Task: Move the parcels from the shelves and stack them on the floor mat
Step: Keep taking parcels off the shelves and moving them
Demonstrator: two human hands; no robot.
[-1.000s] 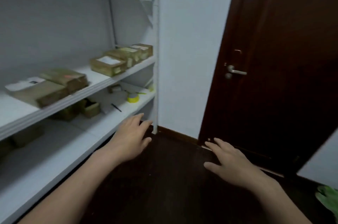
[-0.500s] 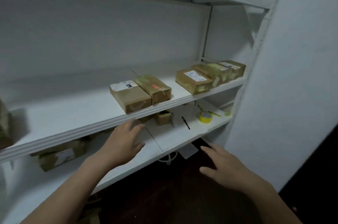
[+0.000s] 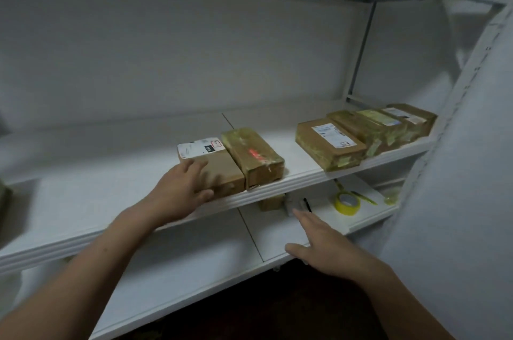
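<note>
On the middle shelf (image 3: 291,183), near its front edge: two parcels, laid flat side by side and touching.

Labelled parcel (image 3: 222,170): the long axis is run from the shelf's front edge toward its back, with the far end swung slightly leftward. A white label is carried on that far end.

Taped parcel (image 3: 254,158): set parallel on the right and wrapped in glossy tape, with a red mark seen on top. The print is not legible.

Left hand (image 3: 180,189): the fingers are spread and nearly straight, laid over the near left corner of the labelled parcel, thumb toward its front face. Nothing is clasped. The fingertips are smeared by motion blur, so firm contact cannot be confirmed.

Right hand (image 3: 327,245): held below and in front of the shelf, palm down, fingers apart and loose, nothing held.

Toward the shelf's right end: parcel row (image 3: 361,134), four counted, packed side by side, long axes likewise front to back. The far ones are overlapped by the nearer, and the label text is too small to be read.

Beneath the shelf: tape roll (image 3: 347,203), yellow, lying flat; pen (image 3: 307,205), dark; small box (image 3: 270,204), its top hidden by the shelf's edge.

At the shelf's left end: one brown item (image 3: 4,201), cut off by the frame, unidentified.
</note>
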